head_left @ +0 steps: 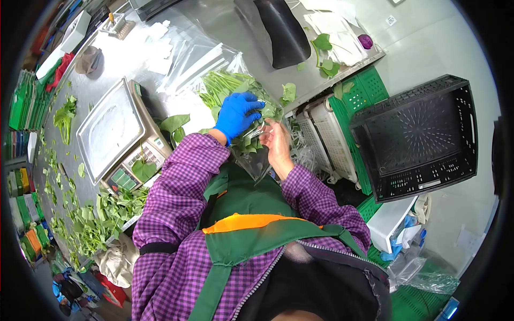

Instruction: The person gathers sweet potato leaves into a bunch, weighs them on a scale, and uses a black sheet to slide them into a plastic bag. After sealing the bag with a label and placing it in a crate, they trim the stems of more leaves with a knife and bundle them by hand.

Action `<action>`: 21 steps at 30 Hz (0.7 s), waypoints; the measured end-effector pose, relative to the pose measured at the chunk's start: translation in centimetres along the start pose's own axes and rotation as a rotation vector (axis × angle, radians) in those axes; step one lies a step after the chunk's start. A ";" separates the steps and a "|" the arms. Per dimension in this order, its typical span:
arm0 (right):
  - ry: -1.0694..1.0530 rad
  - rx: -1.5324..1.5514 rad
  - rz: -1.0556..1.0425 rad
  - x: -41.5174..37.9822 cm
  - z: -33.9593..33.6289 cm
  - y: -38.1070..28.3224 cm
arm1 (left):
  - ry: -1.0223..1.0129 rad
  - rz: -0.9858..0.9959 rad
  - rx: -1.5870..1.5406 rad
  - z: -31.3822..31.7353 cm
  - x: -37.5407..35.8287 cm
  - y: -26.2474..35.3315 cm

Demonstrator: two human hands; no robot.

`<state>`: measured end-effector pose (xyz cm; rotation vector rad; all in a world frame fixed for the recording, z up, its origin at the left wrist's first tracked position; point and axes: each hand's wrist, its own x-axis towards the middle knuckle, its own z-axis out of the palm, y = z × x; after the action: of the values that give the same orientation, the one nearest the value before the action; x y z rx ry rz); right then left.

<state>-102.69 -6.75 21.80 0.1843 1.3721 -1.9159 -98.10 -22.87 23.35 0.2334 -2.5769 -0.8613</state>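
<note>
Steel scale (110, 128) beside bagged greens (235, 91)

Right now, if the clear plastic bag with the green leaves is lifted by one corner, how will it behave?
The bag would probably sag and fold, since its thin film already creases between the left hand and right hand. It seems light: only leaves fill it. The glossy film may slip.

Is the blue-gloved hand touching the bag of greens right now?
Touching. The head view shows the left hand, in a blue glove, pressed onto the clear bag of greens, fingers curled over the leaves, while the bare right hand grips the bag's lower edge.
</note>
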 end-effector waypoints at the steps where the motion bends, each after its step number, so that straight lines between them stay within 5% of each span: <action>1: 0.045 0.001 0.026 0.0 0.2 0.0 | 0.000 -0.001 0.000 -0.1 -0.1 0.1; 21: 0.086 -0.090 0.016 0.1 0.5 0.0 | 0.085 -0.084 -0.142 0.5 -0.5 0.4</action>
<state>-102.57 -7.25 21.98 0.2350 1.5058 -1.8476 -97.89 -22.09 23.05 0.3310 -2.4303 -1.0376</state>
